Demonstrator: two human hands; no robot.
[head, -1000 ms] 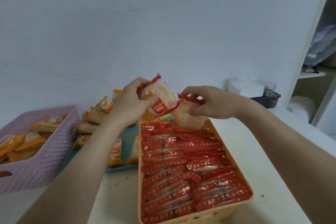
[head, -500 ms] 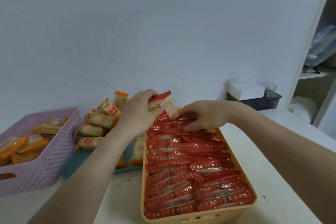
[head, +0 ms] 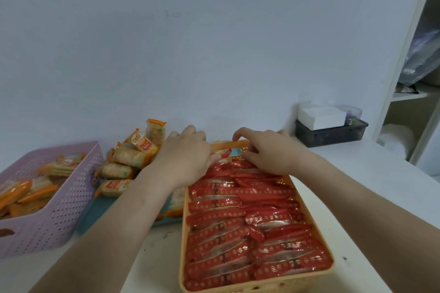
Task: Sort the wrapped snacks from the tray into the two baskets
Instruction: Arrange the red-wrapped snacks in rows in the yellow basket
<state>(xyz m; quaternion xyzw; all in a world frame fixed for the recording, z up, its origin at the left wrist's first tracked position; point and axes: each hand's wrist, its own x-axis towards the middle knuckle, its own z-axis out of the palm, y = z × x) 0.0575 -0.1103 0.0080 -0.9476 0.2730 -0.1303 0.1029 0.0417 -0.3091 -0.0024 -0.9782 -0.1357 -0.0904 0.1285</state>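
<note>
At the far end of the orange plastic basket, a red-wrapped snack is pinched by the left hand; the right hand rests loosely curled, holding nothing visible. It should be tucked flat into the row before being released.

- Red snack wrappers: glossy plastic film, crinkled, catching highlights; clear windows in the middle.
- Orange basket: matt plastic, smooth rim.
- Lilac basket: matt plastic, walls perforated with small holes.
- Orange-and-white wrappers: shiny film over a rough, grainy snack.
- Tray: smooth teal plastic.
- Bench: white, smooth, matt.
- Wall: matt paint.
</note>
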